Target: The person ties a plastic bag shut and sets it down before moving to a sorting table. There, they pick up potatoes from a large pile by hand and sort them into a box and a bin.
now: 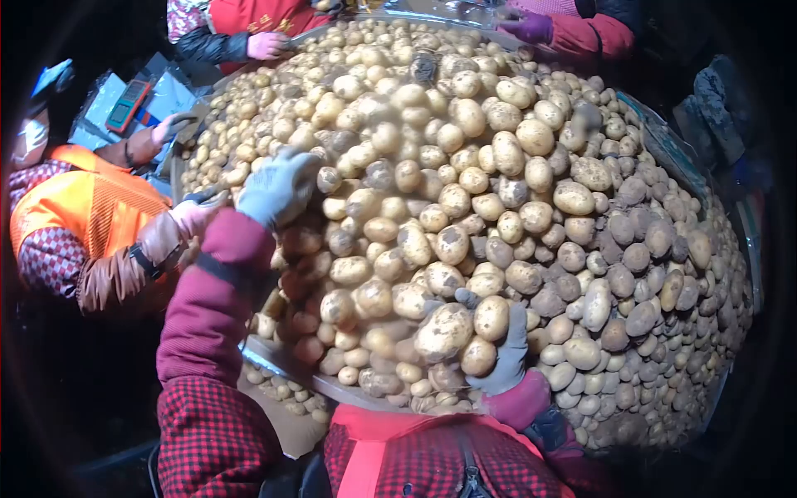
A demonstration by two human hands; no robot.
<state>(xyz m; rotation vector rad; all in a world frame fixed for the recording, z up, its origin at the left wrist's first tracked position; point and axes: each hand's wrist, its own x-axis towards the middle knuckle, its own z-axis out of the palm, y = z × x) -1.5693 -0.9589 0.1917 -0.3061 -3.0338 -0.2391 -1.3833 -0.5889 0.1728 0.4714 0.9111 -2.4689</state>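
Note:
A large heap of potatoes (465, 178) fills a wide table. My left hand (276, 187), in a grey-white glove, is at the heap's left side with its fingers curled over and turned away, so whatever is under them is hidden. At the lower middle, near the front edge, my right hand (506, 349) in a grey glove is wrapped round several potatoes, among them a large one (444, 332) and two smaller ones beside it. Other potatoes lie close against both hands.
A person in an orange vest (91, 199) works at the left, hands near my left arm. Two more people have gloved hands (268, 46) at the far edge. Below the front rim (307, 378) a cardboard box (290, 427) holds small potatoes. A handheld device (129, 106) lies upper left.

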